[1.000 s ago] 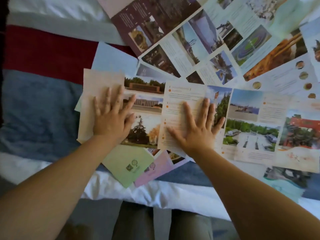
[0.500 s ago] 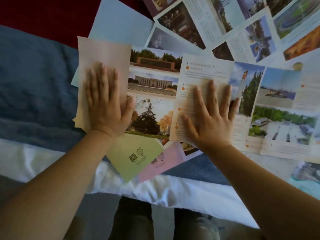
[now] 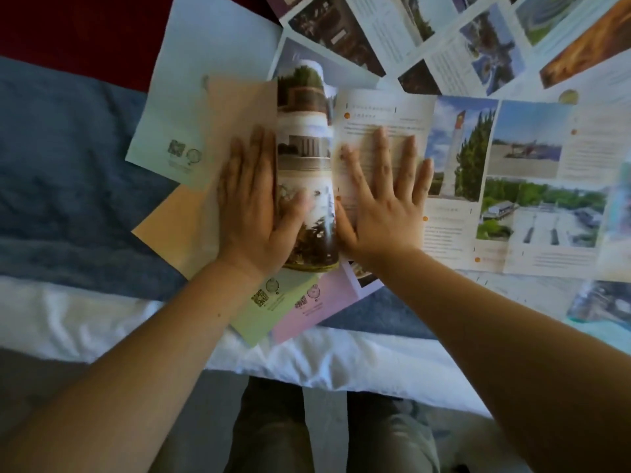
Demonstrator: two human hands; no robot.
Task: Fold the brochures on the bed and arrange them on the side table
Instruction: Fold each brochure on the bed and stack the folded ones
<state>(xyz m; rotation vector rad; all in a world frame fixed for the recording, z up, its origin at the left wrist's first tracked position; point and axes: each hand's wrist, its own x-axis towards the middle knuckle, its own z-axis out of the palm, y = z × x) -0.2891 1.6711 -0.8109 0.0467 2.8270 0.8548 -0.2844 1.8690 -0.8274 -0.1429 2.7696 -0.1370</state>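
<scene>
In the middle of the frame we see the open brochure (image 3: 457, 158) lying on the bed (image 3: 68, 165), its photo panel arched up in a hump between the two hands. The left hand (image 3: 252, 213) lies flat on the peach panel left of the hump, fingers (image 3: 254, 151) straight and released, thumb resting on the hump, while the right hand (image 3: 386, 213) presses flat on the text panel just right of it, fingers spread and grasping nothing. More unfolded brochures (image 3: 426, 35) fan across the upper right, and a green brochure (image 3: 259, 319) and a pink brochure (image 3: 317, 305) poke out below the hands.
</scene>
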